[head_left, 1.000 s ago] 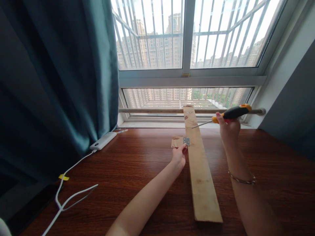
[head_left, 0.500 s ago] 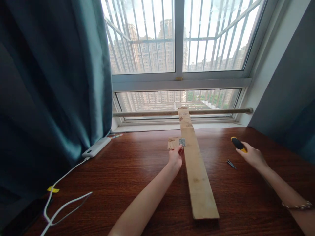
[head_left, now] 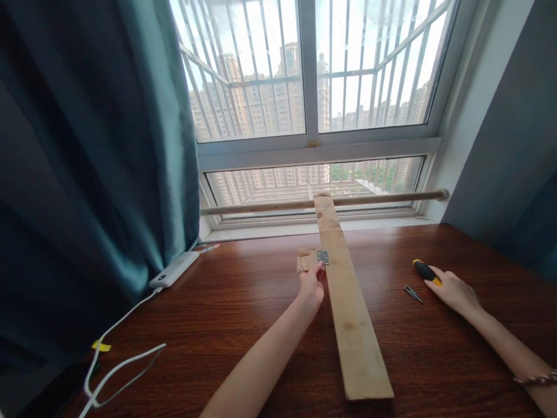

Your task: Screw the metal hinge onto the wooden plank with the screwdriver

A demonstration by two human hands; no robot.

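Observation:
A long pale wooden board (head_left: pixel 354 313) lies on the table, its far end reaching the rail by the window. Against its left edge sits a small wooden piece (head_left: pixel 306 260), with a silver metal hinge (head_left: pixel 322 257) across the joint. My left hand (head_left: pixel 311 289) is closed, thumb and finger pinching the hinge's near edge. On the right, my right hand (head_left: pixel 455 293) is wrapped over a black-and-yellow tool handle (head_left: pixel 424 270), low over the tabletop; its working end cannot be made out. Slim metal pieces (head_left: pixel 412 294), like screws or bits, lie just left of that hand.
A white power bank (head_left: pixel 176 270) with a white cable (head_left: pixel 126 316) lies at the left beside the dark curtain (head_left: pixel 130 145). A round rail (head_left: pixel 383 200) crosses in front of the window, behind the brown table (head_left: pixel 243 325).
My right hand has come down a little with the black-and-yellow handle, closer to the table. The whole view has shifted slightly. My left hand stays at the hinge.

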